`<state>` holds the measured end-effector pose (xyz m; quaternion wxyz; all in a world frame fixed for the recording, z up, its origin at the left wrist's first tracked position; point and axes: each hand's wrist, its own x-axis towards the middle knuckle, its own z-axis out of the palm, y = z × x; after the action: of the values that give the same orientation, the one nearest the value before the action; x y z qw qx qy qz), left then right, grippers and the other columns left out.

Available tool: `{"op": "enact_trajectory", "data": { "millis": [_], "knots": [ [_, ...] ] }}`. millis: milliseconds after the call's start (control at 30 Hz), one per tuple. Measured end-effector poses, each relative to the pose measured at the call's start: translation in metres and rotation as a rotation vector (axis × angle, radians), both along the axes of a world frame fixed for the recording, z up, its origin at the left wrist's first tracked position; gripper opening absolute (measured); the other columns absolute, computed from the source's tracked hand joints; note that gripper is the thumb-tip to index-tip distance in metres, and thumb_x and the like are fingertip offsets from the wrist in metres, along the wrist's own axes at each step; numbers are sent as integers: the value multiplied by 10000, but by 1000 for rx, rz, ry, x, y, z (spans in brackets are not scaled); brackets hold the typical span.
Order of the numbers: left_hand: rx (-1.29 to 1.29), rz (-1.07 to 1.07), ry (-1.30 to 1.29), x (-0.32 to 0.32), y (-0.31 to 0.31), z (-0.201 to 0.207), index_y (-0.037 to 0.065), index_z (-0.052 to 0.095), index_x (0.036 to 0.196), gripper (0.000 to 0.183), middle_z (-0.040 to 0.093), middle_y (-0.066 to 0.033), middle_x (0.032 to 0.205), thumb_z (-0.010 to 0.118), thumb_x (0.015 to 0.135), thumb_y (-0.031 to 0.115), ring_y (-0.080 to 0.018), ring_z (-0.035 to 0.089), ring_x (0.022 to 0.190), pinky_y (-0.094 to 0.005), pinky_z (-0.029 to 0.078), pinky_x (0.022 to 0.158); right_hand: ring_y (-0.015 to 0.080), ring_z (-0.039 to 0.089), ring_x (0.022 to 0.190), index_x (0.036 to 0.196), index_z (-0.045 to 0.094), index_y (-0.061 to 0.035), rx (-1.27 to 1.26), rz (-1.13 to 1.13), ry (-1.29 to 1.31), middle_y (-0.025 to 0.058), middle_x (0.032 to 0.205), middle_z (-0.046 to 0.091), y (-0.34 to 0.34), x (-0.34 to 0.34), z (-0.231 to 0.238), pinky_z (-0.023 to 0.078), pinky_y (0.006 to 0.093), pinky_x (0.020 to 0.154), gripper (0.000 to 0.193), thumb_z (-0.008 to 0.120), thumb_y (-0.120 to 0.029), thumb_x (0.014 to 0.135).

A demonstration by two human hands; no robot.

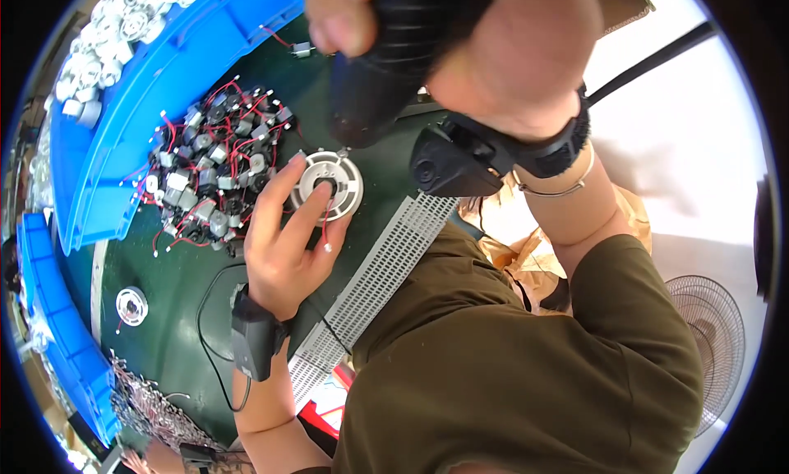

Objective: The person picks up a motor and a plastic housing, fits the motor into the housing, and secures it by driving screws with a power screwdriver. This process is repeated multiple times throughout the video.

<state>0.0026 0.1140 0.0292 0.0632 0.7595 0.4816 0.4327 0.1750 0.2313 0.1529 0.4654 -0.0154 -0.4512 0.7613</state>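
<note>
My left hand [283, 244] pins a round white plastic disc [327, 184] to the green tabletop [177, 326] while my right hand [485, 43] grips a black power tool [386, 59] above it.

From the head view, my left fingers [308, 207] lie spread across the near side of the disc, the forefinger tip resting on its dark centre hub and the thumb at its lower rim beside a short red wire; they press on it rather than close around it. My right fingers are wrapped tightly round the tool's ribbed body, its dark nose tilted down just above the disc's far edge. Just left of the disc sits a pile of small motors [209, 170] with red leads, backed by a blue tray [164, 71]. A second white disc [131, 306] lies well apart, nearer me.
</note>
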Motion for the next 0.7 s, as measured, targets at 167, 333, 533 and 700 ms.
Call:
{"op": "enact_trajectory", "data": {
  "millis": [167,333,533,700],
  "knots": [
    [23,10,-42,5,1,-2,4,653,955,348,555,-210,1148,754,622,9,-343,615,938,-368,536,750,154,583,554,1104,501,41,248,-196,-103,105,766,611,-1,-27,-2,457,270,479,370,665,-40,783],
    [6,9,-73,4,0,-3,2,656,943,351,558,-203,1141,755,607,16,-337,616,941,-374,530,759,124,569,550,1095,508,33,330,-158,-136,70,725,601,0,-30,0,443,254,477,393,688,-19,750],
    [0,9,-83,4,0,-6,3,657,944,351,558,-200,1144,754,608,24,-338,610,959,-381,524,773,85,530,524,1071,523,16,153,-262,-278,5,649,565,-17,-32,9,406,218,479,381,694,-17,732],
    [-1,6,-78,4,0,-6,3,657,947,348,557,-200,1146,753,613,33,-337,606,968,-382,521,777,88,564,623,1085,519,30,335,-260,-288,19,722,571,-7,-32,4,433,234,547,402,695,-25,727]
  ]
}}
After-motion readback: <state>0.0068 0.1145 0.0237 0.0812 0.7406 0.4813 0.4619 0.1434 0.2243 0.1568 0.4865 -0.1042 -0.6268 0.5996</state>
